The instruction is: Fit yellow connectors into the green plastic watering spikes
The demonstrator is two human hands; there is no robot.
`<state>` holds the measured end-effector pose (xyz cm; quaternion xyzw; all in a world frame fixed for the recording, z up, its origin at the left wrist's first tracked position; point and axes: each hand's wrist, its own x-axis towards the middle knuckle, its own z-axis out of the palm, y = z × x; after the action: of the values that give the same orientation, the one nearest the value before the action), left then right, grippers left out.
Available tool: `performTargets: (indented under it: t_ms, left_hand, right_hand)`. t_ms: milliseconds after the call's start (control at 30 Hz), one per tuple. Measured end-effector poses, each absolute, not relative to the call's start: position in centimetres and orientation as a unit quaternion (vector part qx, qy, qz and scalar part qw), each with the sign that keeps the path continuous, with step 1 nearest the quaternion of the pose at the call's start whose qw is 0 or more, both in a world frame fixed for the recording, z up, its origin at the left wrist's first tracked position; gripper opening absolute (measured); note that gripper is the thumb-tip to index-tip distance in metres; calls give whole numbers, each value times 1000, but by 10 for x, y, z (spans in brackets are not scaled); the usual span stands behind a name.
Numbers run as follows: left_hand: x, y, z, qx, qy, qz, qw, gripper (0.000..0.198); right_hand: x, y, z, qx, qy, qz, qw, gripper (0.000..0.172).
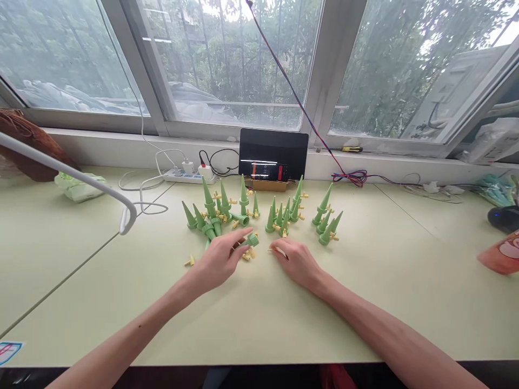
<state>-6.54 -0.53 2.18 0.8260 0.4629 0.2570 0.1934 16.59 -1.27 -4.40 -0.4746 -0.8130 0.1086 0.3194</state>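
Note:
Several green cone-shaped spikes (211, 208) with small yellow fittings stand and lie in clusters on the pale green table (259, 319). My left hand (221, 256) rests on the table with fingers closed round a short green piece (252, 239) at its fingertips. Loose yellow fittings (247, 255) lie beside it. My right hand (295, 260) lies just to the right, its fingertips pinching a thin yellow fitting (275, 249). More green cones (326, 221) stand beyond the right hand.
A black tablet-like screen (273, 156) leans at the window sill behind the cones. A power strip (188, 174) with white cables lies back left. A white lamp arm (68, 173) crosses the left. A red-blue cable (348, 177), a black mouse (505, 217) and an orange packet (500, 254) are on the right.

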Motion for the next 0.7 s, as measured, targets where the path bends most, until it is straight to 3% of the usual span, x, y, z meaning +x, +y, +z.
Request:
performTargets:
  t_ms: [233, 533, 700]
  left_hand:
    - [-127, 8, 57, 758, 600, 250, 50, 25]
    - [-180, 38, 66, 681, 717, 132, 71, 18]
    - [-180, 41, 52, 714, 676, 173, 50, 17]
  right_hand:
    - [167, -14, -43, -475, -812, 112, 320, 16]
    - [166, -14, -43, -470, -813, 119, 323, 17]
    - [166, -14, -43, -471, -812, 120, 322, 17]
